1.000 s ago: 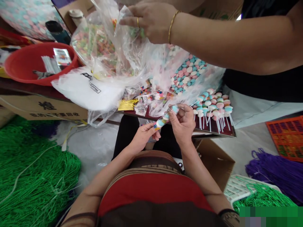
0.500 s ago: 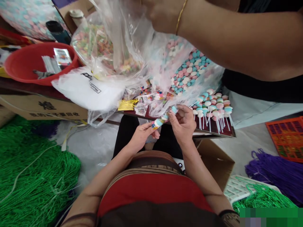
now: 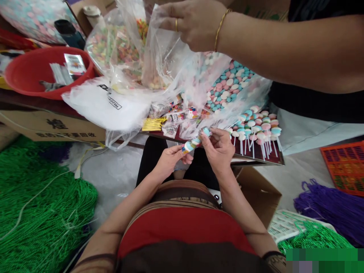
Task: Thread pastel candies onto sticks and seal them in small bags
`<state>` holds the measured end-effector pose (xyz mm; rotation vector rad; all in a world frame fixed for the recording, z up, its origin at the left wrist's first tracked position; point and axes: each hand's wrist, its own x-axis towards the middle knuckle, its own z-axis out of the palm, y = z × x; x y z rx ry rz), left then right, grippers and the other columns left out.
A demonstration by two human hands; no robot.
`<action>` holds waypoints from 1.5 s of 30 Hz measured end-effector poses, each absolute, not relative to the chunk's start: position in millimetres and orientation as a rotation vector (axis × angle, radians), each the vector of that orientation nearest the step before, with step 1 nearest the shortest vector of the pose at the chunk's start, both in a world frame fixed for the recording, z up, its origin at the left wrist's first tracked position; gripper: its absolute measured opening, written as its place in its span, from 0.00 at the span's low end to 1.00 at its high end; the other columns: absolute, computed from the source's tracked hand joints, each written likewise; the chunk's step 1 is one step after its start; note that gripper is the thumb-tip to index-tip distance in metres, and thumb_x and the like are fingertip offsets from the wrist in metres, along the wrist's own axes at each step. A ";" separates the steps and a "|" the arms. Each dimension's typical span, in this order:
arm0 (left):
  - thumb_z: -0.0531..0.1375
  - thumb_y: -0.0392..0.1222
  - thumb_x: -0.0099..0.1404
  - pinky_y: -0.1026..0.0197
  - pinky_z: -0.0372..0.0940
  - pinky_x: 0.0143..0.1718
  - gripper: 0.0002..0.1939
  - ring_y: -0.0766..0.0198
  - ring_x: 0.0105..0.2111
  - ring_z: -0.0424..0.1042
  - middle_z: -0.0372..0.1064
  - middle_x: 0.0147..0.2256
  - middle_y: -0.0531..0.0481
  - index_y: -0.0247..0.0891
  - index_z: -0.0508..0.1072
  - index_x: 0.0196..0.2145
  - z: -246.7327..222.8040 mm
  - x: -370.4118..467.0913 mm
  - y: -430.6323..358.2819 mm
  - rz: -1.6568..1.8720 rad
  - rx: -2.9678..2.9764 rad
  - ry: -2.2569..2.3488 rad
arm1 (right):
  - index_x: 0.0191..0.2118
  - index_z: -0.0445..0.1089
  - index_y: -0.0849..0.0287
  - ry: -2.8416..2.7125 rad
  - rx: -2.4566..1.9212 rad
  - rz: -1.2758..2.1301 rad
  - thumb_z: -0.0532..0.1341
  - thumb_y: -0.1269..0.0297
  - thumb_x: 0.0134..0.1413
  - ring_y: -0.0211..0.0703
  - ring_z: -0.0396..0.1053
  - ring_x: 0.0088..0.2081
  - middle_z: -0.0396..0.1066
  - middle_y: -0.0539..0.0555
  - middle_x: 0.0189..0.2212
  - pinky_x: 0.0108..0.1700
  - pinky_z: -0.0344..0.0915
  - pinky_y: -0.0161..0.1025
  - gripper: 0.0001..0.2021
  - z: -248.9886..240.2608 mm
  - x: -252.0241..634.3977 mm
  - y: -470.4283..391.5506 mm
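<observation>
Above the person's lap, the left hand pinches the lower end of the candy row, blue and white pieces in a clear printed wrapper, while the thumb and fingers of the right hand grip its upper end. The row slants up to the right, just short of the near edge of the desk. Green cords spread over the floor at left; an open cardboard box stands at right.

Along the desk's near side lie yellow ties, printed wrappers and, on the right, a cluster of candies on sticks. A white plastic bundle marked "Happy" lies left of the ties, and a red basin sits farther left.

Beyond, pink, white and blue candies lie in clear plastic. Another person's hand, wearing a ring, grips a clear bag near a bag of small multicoloured candies. A dark bottle stands behind the basin.
</observation>
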<state>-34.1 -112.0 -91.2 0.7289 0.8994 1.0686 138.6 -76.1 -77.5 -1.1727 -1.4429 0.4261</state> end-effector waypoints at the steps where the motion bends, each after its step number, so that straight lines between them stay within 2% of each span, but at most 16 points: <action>1: 0.73 0.61 0.52 0.62 0.68 0.28 0.26 0.64 0.24 0.76 0.80 0.27 0.45 0.33 0.80 0.34 -91.6 -34.6 -111.8 1.074 0.726 0.906 | 0.48 0.72 0.50 -1.436 -1.176 0.412 0.70 0.55 0.58 0.41 0.79 0.34 0.79 0.48 0.37 0.39 0.78 0.40 0.14 -77.7 138.4 -76.3; 9: 0.66 0.60 0.62 0.63 0.68 0.32 0.24 0.65 0.26 0.77 0.82 0.32 0.46 0.35 0.80 0.42 -89.6 -48.0 -106.4 0.944 1.042 0.947 | 0.43 0.72 0.51 -1.459 -1.196 0.408 0.69 0.52 0.58 0.39 0.76 0.29 0.78 0.47 0.31 0.34 0.75 0.38 0.13 -70.7 139.4 -74.5; 14: 0.63 0.59 0.65 0.63 0.69 0.35 0.22 0.65 0.28 0.76 0.80 0.30 0.50 0.37 0.81 0.40 -82.5 -51.1 -94.9 0.878 1.370 1.020 | 0.44 0.72 0.52 -1.467 -1.214 0.388 0.69 0.50 0.57 0.39 0.77 0.29 0.80 0.49 0.33 0.34 0.75 0.38 0.15 -72.1 141.7 -71.5; 19: 0.63 0.60 0.64 0.61 0.72 0.39 0.23 0.62 0.31 0.78 0.81 0.32 0.49 0.36 0.80 0.41 -85.6 -43.8 -91.8 0.904 1.287 1.013 | 0.45 0.72 0.52 -1.448 -1.203 0.481 0.68 0.51 0.58 0.42 0.80 0.32 0.82 0.51 0.36 0.36 0.78 0.41 0.14 -77.5 137.1 -71.0; 25: 0.66 0.60 0.61 0.62 0.70 0.33 0.25 0.63 0.30 0.78 0.80 0.32 0.48 0.34 0.79 0.45 -91.7 -45.4 -91.4 0.931 1.128 0.984 | 0.41 0.72 0.53 -1.468 -1.232 0.536 0.68 0.50 0.58 0.41 0.78 0.28 0.80 0.49 0.31 0.33 0.76 0.39 0.13 -76.2 133.7 -72.5; 30: 0.68 0.60 0.59 0.67 0.59 0.23 0.28 0.70 0.23 0.69 0.77 0.29 0.50 0.34 0.78 0.48 -89.9 -44.9 -94.8 0.915 1.020 1.025 | 0.39 0.73 0.53 -1.487 -1.232 0.537 0.68 0.52 0.58 0.38 0.74 0.26 0.78 0.48 0.29 0.31 0.73 0.38 0.12 -73.7 130.5 -73.2; 32: 0.68 0.60 0.58 0.68 0.57 0.22 0.29 0.73 0.21 0.65 0.75 0.28 0.52 0.34 0.78 0.47 -89.4 -44.1 -95.4 0.925 0.990 1.012 | 0.39 0.74 0.53 -1.461 -1.191 0.588 0.68 0.52 0.57 0.38 0.75 0.28 0.79 0.48 0.30 0.33 0.74 0.38 0.11 -71.6 131.1 -73.6; 36: 0.69 0.63 0.57 0.68 0.55 0.22 0.29 0.75 0.19 0.61 0.72 0.25 0.54 0.34 0.77 0.44 -92.8 -44.8 -94.3 0.974 0.928 0.932 | 0.44 0.77 0.50 -1.323 -1.119 0.718 0.65 0.49 0.62 0.43 0.79 0.42 0.81 0.50 0.40 0.48 0.76 0.43 0.12 -67.6 138.7 -72.1; 38: 0.69 0.62 0.57 0.67 0.54 0.21 0.29 0.75 0.18 0.60 0.72 0.25 0.54 0.34 0.77 0.44 -96.0 -45.9 -93.9 0.976 0.916 0.892 | 0.49 0.78 0.47 -1.273 -1.103 0.758 0.65 0.49 0.62 0.43 0.78 0.46 0.81 0.50 0.44 0.52 0.75 0.46 0.14 -67.3 143.8 -70.0; 40: 0.69 0.62 0.58 0.67 0.53 0.21 0.29 0.75 0.18 0.60 0.72 0.25 0.54 0.34 0.77 0.46 -98.5 -47.1 -94.3 0.980 0.910 0.866 | 0.50 0.78 0.46 -1.265 -1.095 0.809 0.66 0.48 0.60 0.44 0.78 0.46 0.81 0.50 0.45 0.52 0.75 0.46 0.16 -67.3 148.1 -67.9; 45: 0.70 0.60 0.57 0.68 0.53 0.21 0.28 0.75 0.18 0.60 0.72 0.24 0.54 0.34 0.78 0.44 -99.4 -50.7 -95.2 1.008 0.898 0.867 | 0.40 0.81 0.49 -1.241 -1.102 0.872 0.69 0.46 0.55 0.44 0.77 0.41 0.81 0.50 0.39 0.47 0.75 0.46 0.14 -61.4 151.0 -66.1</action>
